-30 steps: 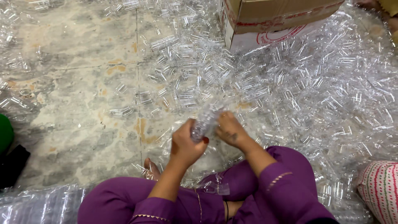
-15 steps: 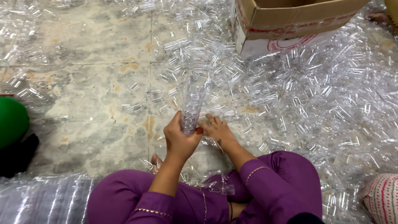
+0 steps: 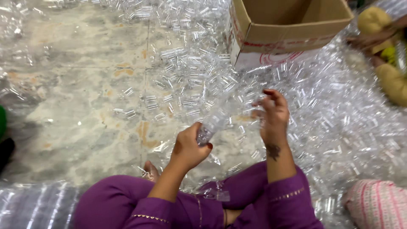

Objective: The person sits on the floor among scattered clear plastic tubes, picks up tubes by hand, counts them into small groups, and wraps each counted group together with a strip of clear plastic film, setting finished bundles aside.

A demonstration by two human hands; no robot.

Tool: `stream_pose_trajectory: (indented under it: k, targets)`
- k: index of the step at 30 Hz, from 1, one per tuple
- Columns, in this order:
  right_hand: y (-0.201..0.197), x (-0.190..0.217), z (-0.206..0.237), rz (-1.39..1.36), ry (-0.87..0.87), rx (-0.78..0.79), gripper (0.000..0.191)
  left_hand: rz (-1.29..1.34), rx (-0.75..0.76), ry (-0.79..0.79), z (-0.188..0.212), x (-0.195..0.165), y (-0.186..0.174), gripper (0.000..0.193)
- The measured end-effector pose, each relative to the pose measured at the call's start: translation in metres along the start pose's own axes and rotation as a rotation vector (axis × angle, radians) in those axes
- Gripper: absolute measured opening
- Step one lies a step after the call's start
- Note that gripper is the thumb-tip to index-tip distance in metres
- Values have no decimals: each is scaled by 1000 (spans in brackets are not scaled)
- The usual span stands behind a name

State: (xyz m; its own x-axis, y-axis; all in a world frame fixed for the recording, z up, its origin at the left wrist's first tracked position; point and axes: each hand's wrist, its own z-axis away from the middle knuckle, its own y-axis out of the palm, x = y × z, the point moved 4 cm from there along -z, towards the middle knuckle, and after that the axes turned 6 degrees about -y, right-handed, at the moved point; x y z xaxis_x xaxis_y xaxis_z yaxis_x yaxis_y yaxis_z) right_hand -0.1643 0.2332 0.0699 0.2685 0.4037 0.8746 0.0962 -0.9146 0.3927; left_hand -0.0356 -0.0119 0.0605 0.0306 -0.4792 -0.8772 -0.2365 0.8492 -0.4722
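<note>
Floor: the stone floor (image 3: 76, 97) lies bare on the left and far-left; that is the one open stretch, running up to the edge of the heap.
Heap: loose clear plastic tubes (image 3: 339, 123) cover the floor from the middle to the right edge and to the far side, packed close around both hands.
Box: an open cardboard box (image 3: 288, 32) stands at the far side, right of centre, set in the heap, its mouth up.
Legs: purple trousers (image 3: 127, 203) fill the near edge, knees folded, closing off the near side.
Right arm: forearm rises from the near edge, tilted slightly left; the right hand (image 3: 273, 116) is lifted, fingers loosely curled and half spread at the far end of the stack, touching it lightly; a firm grip I cannot tell.
Left arm: reaches from the near left; the left hand (image 3: 188, 148) is closed in a fist round the near end of the stack.
Stack: a stack of nested clear tubes (image 3: 222, 116) held above the heap between the hands, long axis slanting from near-left to far-right.
</note>
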Motion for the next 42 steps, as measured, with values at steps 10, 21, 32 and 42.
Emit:
stream_pose_trajectory:
  k: [10,21,32,42]
  targets:
    - [23,47,52,424,-101,329,45,-224,216,13,9,2,14,39]
    - [0,-7,35,781,-70,110,42,89,126,-78,-8,13,6,48]
    - [96,-54,114,573,185,659,102,773,-36,-144,-14,39,21,58]
    - [47,-73,90,478,171,277,68,103,49,347,4,-20,6,63]
